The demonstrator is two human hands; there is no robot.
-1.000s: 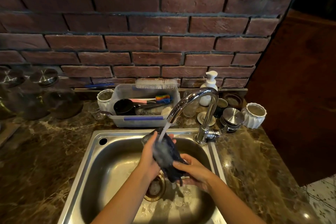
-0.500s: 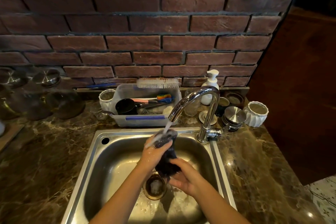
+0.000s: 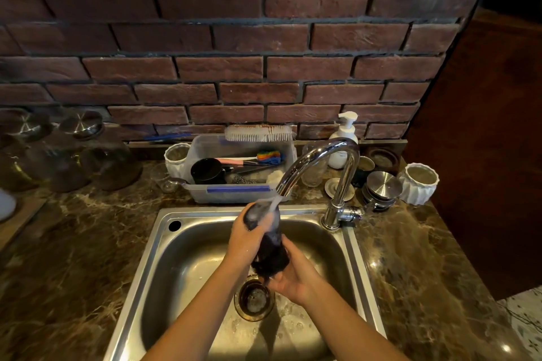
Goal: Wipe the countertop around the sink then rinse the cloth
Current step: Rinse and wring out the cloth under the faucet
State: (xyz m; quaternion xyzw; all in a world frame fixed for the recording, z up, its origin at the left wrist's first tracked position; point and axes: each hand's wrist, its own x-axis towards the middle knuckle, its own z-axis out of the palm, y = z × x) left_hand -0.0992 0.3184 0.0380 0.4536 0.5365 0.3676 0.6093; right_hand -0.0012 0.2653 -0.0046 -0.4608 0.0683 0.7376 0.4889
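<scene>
**Rinse step: cloth under the running tap**

Standing by the sink (image 3: 164,243). The cloth (image 3: 268,249) is dark, bunched into a roll and held upright over the basin, above the drain (image 3: 254,299). Its top end sits right under the tap (image 3: 322,155) spout, and the stream (image 3: 275,204) lands on that end.

- Left hand (image 3: 245,236): fingers curled round the upper part of the cloth in a firm wrap.
- Right hand (image 3: 293,275): closed round the lower end from below. Palm side is hidden, so I can't tell how tight the grip is.

The countertop (image 3: 73,243) has no cloth on it. My read is that wiping is done and this is the rinse, roughly mid-way through.

How to do it well, as I judge it:
- Water only reaches the top of the roll. Open the bunch or rotate it so the inner folds get flushed.
- Alternate squeezing and releasing under the stream, working top to bottom so dirty water runs off the lower end into the drain.
- Hold it low inside the basin. This close to the spout, splash can go over the rim onto the marble that was just wiped.
- Wring over the drain, not over the rim.
- Foam or bubbles show on the basin floor. Rinse until the runoff looks clear.
- Free one hand for the tap lever only after the wring.
</scene>
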